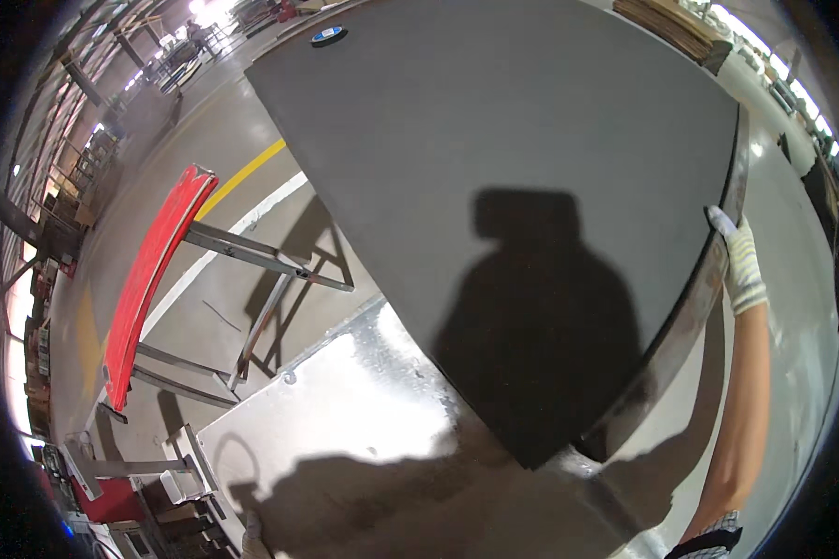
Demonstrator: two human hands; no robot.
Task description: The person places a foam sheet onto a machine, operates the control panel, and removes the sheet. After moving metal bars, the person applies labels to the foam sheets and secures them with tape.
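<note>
A large dark grey flat sheet [531, 112] fills the middle and lies over a pale metal-topped table [345, 391]. At its right edge is my right hand [738, 252], in a pale glove with a striped cuff. The thumb rests over the edge, and the other fingers are mostly hidden at the side, gripping it. A small greyish tip, apparently my left hand [254, 538], shows at the lower border; its fingers cannot be made out. A small blue and white oval object [327, 35] sits on the sheet's far left corner.
To the left stands a metal trestle with a red padded top [154, 279]. A grey metal bracket [182, 475] sticks out by the table's left side. Stacked brown boards [671, 28] are beyond the sheet at far right. A yellow floor line [242, 177] runs behind the trestle.
</note>
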